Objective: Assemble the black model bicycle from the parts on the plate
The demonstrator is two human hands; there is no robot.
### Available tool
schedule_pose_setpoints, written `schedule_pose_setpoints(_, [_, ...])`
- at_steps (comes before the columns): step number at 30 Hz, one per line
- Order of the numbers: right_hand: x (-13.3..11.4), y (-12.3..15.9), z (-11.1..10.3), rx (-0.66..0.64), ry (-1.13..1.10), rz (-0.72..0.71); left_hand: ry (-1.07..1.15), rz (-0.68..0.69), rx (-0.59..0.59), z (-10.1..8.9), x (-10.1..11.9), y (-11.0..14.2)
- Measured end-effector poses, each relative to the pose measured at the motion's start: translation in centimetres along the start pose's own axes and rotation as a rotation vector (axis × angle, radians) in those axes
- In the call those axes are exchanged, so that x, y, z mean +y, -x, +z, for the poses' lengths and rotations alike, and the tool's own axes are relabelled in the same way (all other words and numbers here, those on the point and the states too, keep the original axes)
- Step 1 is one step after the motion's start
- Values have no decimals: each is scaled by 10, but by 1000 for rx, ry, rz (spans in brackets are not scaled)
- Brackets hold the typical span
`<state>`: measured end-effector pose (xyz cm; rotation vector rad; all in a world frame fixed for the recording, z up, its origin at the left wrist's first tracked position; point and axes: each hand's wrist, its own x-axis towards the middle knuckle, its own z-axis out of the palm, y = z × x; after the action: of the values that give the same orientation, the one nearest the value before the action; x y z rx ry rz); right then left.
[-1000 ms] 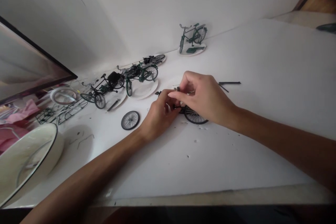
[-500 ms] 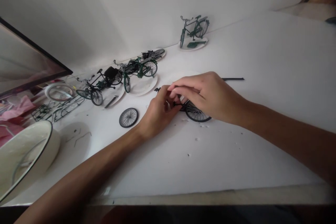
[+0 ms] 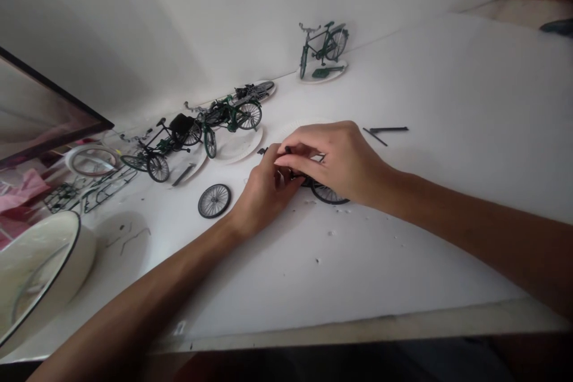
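Observation:
Both hands work close together on a black miniature bicycle (image 3: pixel 330 196) at the middle of the table. Its spoked rear wheel shows beneath my right palm, while most of the frame is covered by fingers. My left hand (image 3: pixel 262 194) is closed around the front of the bicycle, thumb pressed toward the frame. Between my right hand's (image 3: pixel 342 158) thumb and index finger is a small black part (image 3: pixel 288 150), its shape mostly hidden. A loose black spoked wheel (image 3: pixel 214 200) lies flat on the table, left of my left hand.
Several miniature bicycles, including a green one (image 3: pixel 230 116), stand on and around paper plates at the left. Another green bicycle (image 3: pixel 324 45) is by the wall. Thin black strips (image 3: pixel 389 129) lie right of my hands. An enamel basin (image 3: pixel 85 250) stands front left.
My right fingers have shifted, and a small black part now shows between thumb and index finger. The whole view has moved slightly; my left hand keeps its grip.

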<state>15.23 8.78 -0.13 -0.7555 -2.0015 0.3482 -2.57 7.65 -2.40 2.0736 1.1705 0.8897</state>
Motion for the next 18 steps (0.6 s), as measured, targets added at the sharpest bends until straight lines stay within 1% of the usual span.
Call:
schedule_pose_setpoints(2, [3,1,-1,-7,27,-49,28,-11,-7,0,0,0])
schedule_pose_setpoints(4, [4,2,-5,-53,23,-35,51,-9,-1,1,0,0])
schedule_pose_setpoints(7, [0,2,-12,-162,-88,85,52,4,24,1,-1,-1])
schedule_pose_setpoints(9, [-4,1,-17,-193,-156,168,56,4,24,2,-1,-1])
schedule_pose_setpoints(12, [-7,-2,-19,-165,-119,216,74,29,10,1,-1,-1])
schedule_pose_setpoints(15, [-5,-1,-15,-117,-47,204,68,73,23,1,-1,-2])
schedule_pose_setpoints(18, [-3,1,-9,-65,-49,194,58,97,33,1,-1,-2])
